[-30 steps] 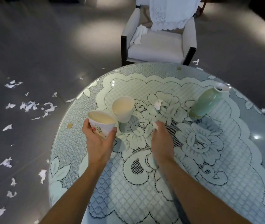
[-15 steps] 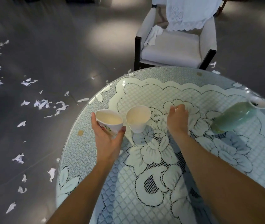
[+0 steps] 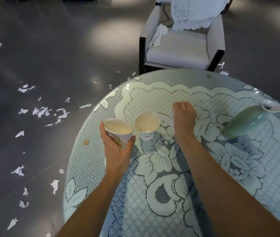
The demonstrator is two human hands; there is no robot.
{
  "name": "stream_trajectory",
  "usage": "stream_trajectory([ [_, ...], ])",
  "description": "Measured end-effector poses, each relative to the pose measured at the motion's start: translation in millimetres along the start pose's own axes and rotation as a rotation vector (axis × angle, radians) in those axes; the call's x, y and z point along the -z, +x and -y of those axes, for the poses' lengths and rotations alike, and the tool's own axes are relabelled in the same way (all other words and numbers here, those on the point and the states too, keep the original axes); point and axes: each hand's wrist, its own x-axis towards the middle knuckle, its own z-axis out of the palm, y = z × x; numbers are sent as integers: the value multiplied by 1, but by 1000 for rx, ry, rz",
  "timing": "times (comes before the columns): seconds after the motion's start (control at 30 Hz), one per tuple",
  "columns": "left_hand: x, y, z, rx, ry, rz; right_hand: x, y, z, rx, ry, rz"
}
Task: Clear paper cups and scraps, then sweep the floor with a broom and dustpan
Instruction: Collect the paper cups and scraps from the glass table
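Paper cup [image 3: 118, 131] with a red-and-green flower print, gripped by the left hand [image 3: 117, 151], is at centre-left by the edge of the lace-covered table [image 3: 152, 219]. A second cup [image 3: 147, 127] stands just right of it, its red print too blurred to read. The right hand [image 3: 184, 120], fingers curled, pinches a blurred white scrap [image 3: 164, 118] at that cup's rim.

Fingertips of the right hand [image 3: 184, 118] behind its own knuckles — blurred white scrap [image 3: 164, 117] by the paper cup [image 3: 146, 130]

Two cups mid-frame: floral cup [image 3: 117, 136], red-print cup [image 3: 146, 125]. One blurred scrap [image 3: 165, 119] beside them. One green vase [image 3: 243, 124] right, one armchair [image 3: 178, 51] top, floor scraps [image 3: 41, 111] left, too many to count!
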Motion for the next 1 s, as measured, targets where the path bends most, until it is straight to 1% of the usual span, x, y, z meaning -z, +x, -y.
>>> stream_trajectory([
  [0.07, 0, -2, 3, 2, 11, 3, 6, -5, -28, -29, -118, 30],
  [0.13, 0, -3, 5, 1, 23, 6, 9, -11, -55, -13, -311, 96],
  [0.2, 0, -4, 5, 1, 23, 10, 10, -18, -76, 148, -528, 128],
  [0.27, 0, -5, 5, -1, 17, 11, 12, -24, -86, 301, -727, 79],
  [0.33, 1, -5, 5, -8, 15, 13, 14, -26, -94, 375, -846, 52],
  [0.4, 1, -6, 5, -13, 16, 14, 15, -27, -98, 405, -897, 102],
  [0.43, 1, -7, 5, -13, 18, 11, 16, -28, -97, 382, -855, 108],
  [0.47, 1, -7, 5, -11, 17, 8, 17, -27, -91, 324, -747, 74],
  [0.57, 2, -7, 4, -6, 5, 10, 19, -15, -60, 43, -237, -126],
  [0.63, 2, -7, 2, -3, -2, 12, 21, -3, -34, -79, -28, -123],
  [0.73, 3, -7, 0, -14, -9, 12, 28, 5, -3, -125, 177, -69],
  [0.8, 3, -8, -1, -19, -3, 11, 36, 3, 4, -124, 261, -79],
  [0.83, 3, -8, -2, -21, -3, 9, 40, 1, 3, -132, 267, -91],
  [1.0, 1, -13, -6, -31, -4, 3, 58, -15, -22, -190, 119, -120],
])
